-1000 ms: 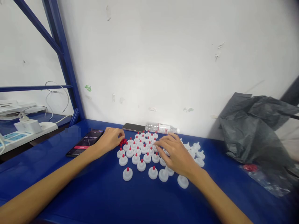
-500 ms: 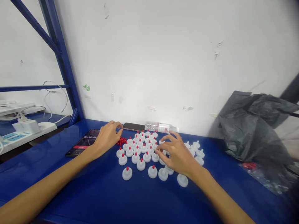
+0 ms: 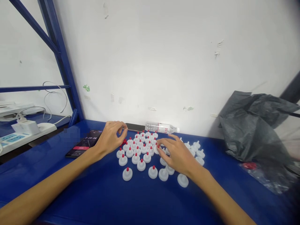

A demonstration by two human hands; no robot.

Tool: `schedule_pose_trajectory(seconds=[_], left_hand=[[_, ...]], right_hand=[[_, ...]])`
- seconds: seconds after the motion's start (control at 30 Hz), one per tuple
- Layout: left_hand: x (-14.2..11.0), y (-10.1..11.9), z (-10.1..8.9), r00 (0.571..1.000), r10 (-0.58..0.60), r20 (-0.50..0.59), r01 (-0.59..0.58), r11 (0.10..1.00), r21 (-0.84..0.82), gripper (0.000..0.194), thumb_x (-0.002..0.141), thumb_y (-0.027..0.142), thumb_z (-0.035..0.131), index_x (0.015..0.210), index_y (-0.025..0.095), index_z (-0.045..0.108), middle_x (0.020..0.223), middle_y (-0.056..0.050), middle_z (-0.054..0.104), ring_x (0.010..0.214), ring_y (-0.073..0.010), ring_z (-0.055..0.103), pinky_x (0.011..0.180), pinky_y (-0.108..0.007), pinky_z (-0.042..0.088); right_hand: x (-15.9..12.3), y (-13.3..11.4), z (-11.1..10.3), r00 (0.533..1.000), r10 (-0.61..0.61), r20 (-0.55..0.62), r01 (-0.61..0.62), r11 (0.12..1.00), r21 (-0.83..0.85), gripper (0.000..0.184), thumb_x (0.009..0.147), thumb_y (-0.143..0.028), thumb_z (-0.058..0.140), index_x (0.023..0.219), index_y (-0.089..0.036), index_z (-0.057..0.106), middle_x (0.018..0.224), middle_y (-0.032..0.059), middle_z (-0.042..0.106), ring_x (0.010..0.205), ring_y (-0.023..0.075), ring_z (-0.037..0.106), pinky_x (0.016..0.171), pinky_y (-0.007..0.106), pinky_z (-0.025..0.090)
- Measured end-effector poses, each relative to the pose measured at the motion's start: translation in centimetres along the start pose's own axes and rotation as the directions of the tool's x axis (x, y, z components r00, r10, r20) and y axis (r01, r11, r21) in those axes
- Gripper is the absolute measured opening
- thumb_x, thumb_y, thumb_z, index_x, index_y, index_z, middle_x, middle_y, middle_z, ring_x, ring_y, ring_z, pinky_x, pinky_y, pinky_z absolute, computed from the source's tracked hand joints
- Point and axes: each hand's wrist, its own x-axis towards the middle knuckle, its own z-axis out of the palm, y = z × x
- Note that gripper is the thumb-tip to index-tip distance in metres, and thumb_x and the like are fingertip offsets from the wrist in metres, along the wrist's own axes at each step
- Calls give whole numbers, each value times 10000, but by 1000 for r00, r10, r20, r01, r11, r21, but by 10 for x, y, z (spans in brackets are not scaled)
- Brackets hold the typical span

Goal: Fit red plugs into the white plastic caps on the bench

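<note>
My left hand (image 3: 113,136) hovers above the small red tips (image 3: 125,141), thumb and forefinger pinched together. Whatever may be between those fingertips is too small to make out. Over the middle of the group, my right hand (image 3: 175,153) has its thumb and fingers closed around a white nozzle cap (image 3: 156,150) with a red tip, partly covered by the fingers. Several white nozzle caps (image 3: 141,165) with red tips stand upright to the left of that hand. Plain white nozzle caps (image 3: 163,175) without red tips lie beneath and to the right of it.
A phone showing a timer (image 3: 83,147) lies at the left, with a second dark phone (image 3: 134,127) and a clear bottle (image 3: 161,127) along the wall. A grey plastic bag (image 3: 248,125) and a clear bag (image 3: 264,179) sit at the right. A power strip (image 3: 14,137) is far left.
My left hand has shifted right, away from the red tips, with its fingertips closer together. A red-tipped cap that stood beside my right fingers has left its spot and is now at those fingers.
</note>
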Motion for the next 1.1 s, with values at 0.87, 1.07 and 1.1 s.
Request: schedule_pose_trajectory(seconds=[0.87,1.07,1.1], left_hand=[[-27,48,20,842,536,-58,-539,831,-140,218,1349,220,563,1192,272,705,921,5,726,879,-262,622,875,-452,478],[-33,39,22,846,529,58,-520,845,-124,287,1311,202,512,1062,282,629,905,-17,697,837,-290,560,832,-502,432],[-33,38,23,853,519,59,-508,850,-137,305,1315,211,493,1054,286,632,889,-21,689,827,-297,559,828,-514,435]], right_hand=[[8,-56,14,937,-131,-323,159,985,62,321,1162,-354,994,1439,-252,868,1220,43,1032,960,277,1000,922,393,849],[9,-48,11,938,-167,-303,162,986,-41,313,1194,-369,952,1470,-232,895,1104,44,1020,899,288,962,956,439,812],[10,-48,9,947,-161,-278,153,987,-49,307,1213,-391,926,1485,-250,900,1079,34,1016,894,287,953,967,450,804]])
